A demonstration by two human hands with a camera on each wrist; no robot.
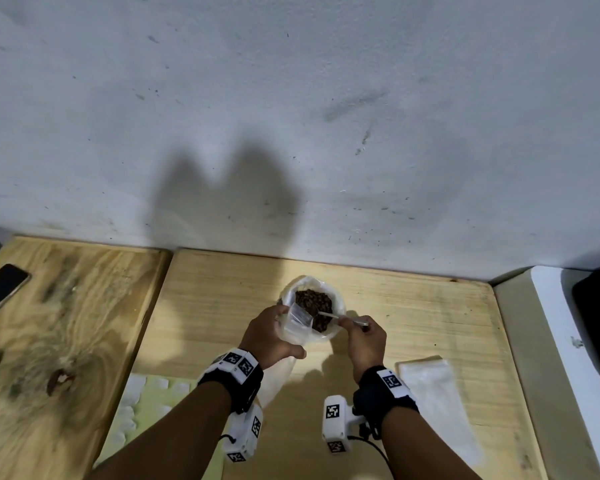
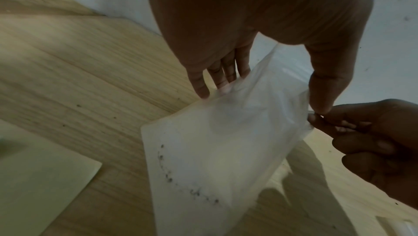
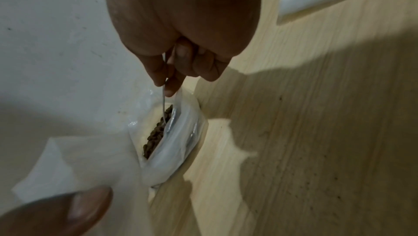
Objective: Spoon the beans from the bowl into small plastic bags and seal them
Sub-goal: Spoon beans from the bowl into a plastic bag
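A white bowl (image 1: 338,306) full of brown beans (image 1: 314,301) stands on the wooden table near the wall. My left hand (image 1: 274,336) holds a small clear plastic bag (image 1: 297,323) with its mouth against the bowl's left rim. In the left wrist view the fingers (image 2: 201,88) and thumb grip the top of the bag (image 2: 226,141), which hangs down. My right hand (image 1: 364,337) pinches the handle of a metal spoon (image 1: 340,317), whose tip lies in the beans (image 3: 158,132). The right wrist view shows the spoon (image 3: 163,104) entering the bowl (image 3: 181,141).
A dark phone (image 1: 0,292) lies on the left wooden board. Flat plastic bags (image 1: 433,393) lie to the right of my right wrist. A pale green sheet (image 1: 142,403) lies at front left. A white unit (image 1: 568,341) borders the table on the right, the wall behind.
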